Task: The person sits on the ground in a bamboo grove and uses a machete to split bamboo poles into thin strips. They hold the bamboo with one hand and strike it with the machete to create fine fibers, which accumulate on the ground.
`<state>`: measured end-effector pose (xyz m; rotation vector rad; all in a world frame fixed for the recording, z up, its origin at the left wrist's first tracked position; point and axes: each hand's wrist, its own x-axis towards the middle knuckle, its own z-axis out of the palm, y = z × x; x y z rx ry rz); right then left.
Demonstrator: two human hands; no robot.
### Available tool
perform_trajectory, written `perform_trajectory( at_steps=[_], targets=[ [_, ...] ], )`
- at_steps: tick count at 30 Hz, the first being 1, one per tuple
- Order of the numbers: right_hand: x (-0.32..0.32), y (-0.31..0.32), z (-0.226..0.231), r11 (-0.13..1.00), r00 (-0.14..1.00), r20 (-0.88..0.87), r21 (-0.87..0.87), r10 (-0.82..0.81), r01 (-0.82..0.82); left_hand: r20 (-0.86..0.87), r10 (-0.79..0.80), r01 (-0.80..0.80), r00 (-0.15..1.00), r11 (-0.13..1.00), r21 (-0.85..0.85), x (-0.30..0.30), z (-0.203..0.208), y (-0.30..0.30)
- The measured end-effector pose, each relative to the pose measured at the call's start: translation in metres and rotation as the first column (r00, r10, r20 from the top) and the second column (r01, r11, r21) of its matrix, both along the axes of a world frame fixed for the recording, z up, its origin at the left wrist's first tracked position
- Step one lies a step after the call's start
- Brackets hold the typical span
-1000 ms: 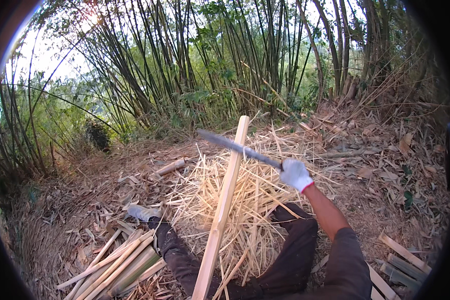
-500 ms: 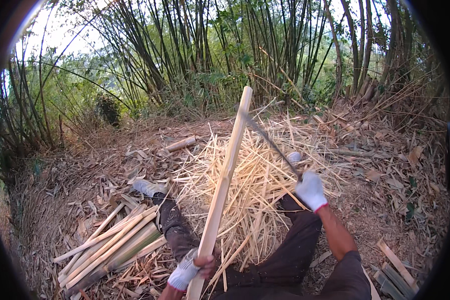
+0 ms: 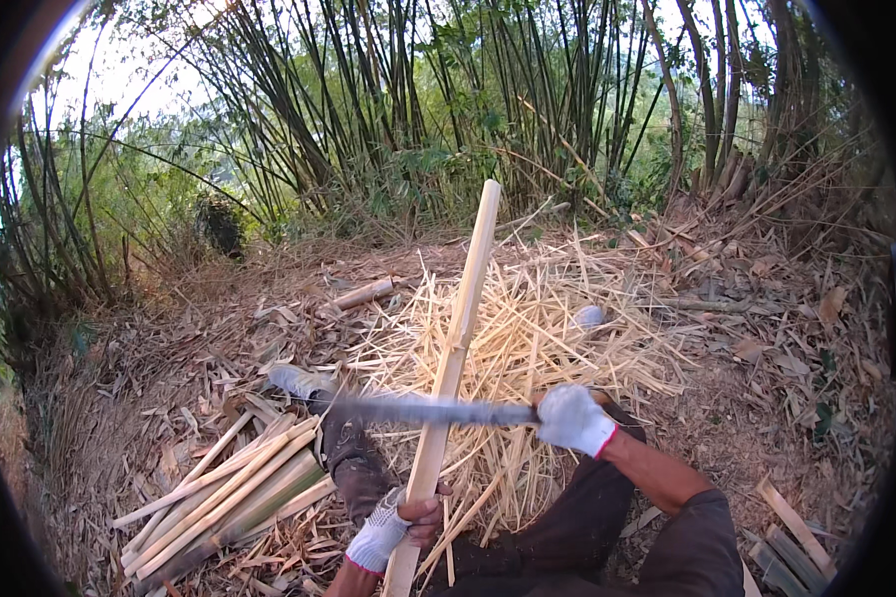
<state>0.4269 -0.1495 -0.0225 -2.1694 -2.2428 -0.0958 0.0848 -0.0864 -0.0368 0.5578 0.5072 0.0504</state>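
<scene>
A long, pale split bamboo strip (image 3: 461, 328) stands tilted between my legs, its far end raised. Near its lower end, my gloved left hand (image 3: 393, 527) is wrapped round it, bare fingertips showing. My right hand (image 3: 571, 417), in a white glove, grips the handle of a long-bladed knife (image 3: 438, 410). The blade, blurred by motion, lies crosswise over the strip and points left; whether it touches the wood I cannot tell. Behind the strip spreads a heap of thin bamboo shavings (image 3: 538, 328).
Several split bamboo lengths (image 3: 224, 493) lie stacked on the left by my shoe (image 3: 301, 381). More split pieces (image 3: 791, 547) rest at the lower right. A short bamboo log (image 3: 365, 292) lies beyond the heap's left side. Standing bamboo (image 3: 448, 109) lines the back.
The knife has come down from the strip's upper end toward me and turned crosswise, with my right hand moving left and nearer. My left hand keeps its hold on the strip.
</scene>
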Motion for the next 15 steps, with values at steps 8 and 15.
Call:
perform_trajectory(
  at_steps=[8,15],
  targets=[
    [0.0,0.021,0.003,0.992,0.992,-0.019,-0.013,-0.123,0.122,0.08,0.066,-0.059,0.995,0.994,-0.087,-0.004,-0.011,0.0],
    [0.067,0.053,-0.005,0.907,0.899,-0.18,0.065,-0.4,0.417,0.024,0.012,-0.011,1.0,0.999,-0.037,-0.01,0.003,-0.01]
  ],
)
